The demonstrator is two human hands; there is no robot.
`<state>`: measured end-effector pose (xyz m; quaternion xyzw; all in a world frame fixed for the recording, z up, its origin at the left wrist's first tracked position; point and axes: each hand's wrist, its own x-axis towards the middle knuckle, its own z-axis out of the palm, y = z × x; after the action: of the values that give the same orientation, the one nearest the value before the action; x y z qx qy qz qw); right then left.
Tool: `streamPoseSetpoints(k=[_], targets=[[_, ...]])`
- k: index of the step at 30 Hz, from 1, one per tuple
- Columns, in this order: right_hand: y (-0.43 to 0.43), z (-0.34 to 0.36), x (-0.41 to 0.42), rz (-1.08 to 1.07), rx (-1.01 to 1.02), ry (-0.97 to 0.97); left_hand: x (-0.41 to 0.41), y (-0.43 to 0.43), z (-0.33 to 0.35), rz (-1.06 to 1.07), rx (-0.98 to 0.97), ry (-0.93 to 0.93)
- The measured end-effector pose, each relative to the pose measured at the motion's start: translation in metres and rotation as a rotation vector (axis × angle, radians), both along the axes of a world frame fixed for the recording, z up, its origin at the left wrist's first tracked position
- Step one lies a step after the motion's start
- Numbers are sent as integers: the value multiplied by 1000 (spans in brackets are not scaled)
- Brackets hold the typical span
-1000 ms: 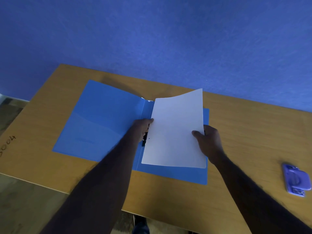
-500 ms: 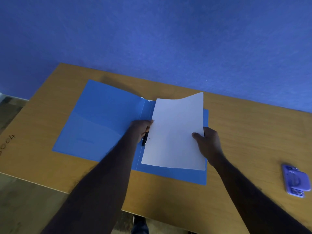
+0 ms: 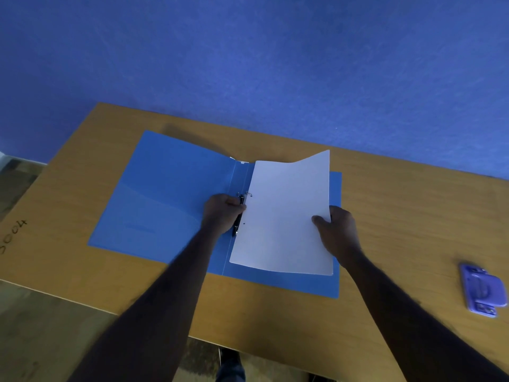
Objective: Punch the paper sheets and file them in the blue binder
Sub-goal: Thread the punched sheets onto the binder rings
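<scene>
Flat blue plastic binder (image 3: 170, 194) open mid wooden tabletop (image 3: 413, 216), white punched paper sheets (image 3: 286, 216) over its right half. Left hand (image 3: 223, 213) closed on the black ring clip (image 3: 239, 213), right hand (image 3: 338, 230) pinching the sheets' right edge. Purple hole punch (image 3: 483, 292) near the right edge.

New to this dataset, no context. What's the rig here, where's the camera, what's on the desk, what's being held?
No robot: a person works with bare hands, filmed by one wide-angle camera worn on the head, looking forward and down. On the wooden table lies an open blue binder, and off to the right a purple hole punch. The left hand is at the ring clip on the binder's spine. The right hand pinches the right edge of the paper sheets, whose far corner curls up. A punched hole shows near their left edge.
</scene>
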<state>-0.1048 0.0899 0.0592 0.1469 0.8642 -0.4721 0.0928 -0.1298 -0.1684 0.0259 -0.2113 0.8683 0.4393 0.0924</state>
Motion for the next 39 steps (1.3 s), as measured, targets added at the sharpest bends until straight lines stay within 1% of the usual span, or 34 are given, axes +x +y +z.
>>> streamPoseSetpoints(k=[3,5,9,12,15,19,26,31,39], targets=[[0,0,1,-2,-10,10,11,-11,3,-200,-163,-134],[0,1,2,-4,-14,7,13,-14,3,-260,-191,-205],[-1,2,0,-8,-27,-3,10,-14,5,-238,-110,-313],[-1,4,-1,-7,-28,0,11,-13,4,-274,-63,-322],[-2,4,-1,-7,-37,8,16,-13,5,-300,16,-280],[-4,4,1,3,-33,9,21,-14,4,-212,126,-210],[-5,4,1,10,-24,5,20,-16,-1,-134,171,-233],[-6,7,2,11,-38,16,10,-17,-1,-55,233,-327],[-6,8,1,26,-22,19,1,-21,1,-72,248,-428]])
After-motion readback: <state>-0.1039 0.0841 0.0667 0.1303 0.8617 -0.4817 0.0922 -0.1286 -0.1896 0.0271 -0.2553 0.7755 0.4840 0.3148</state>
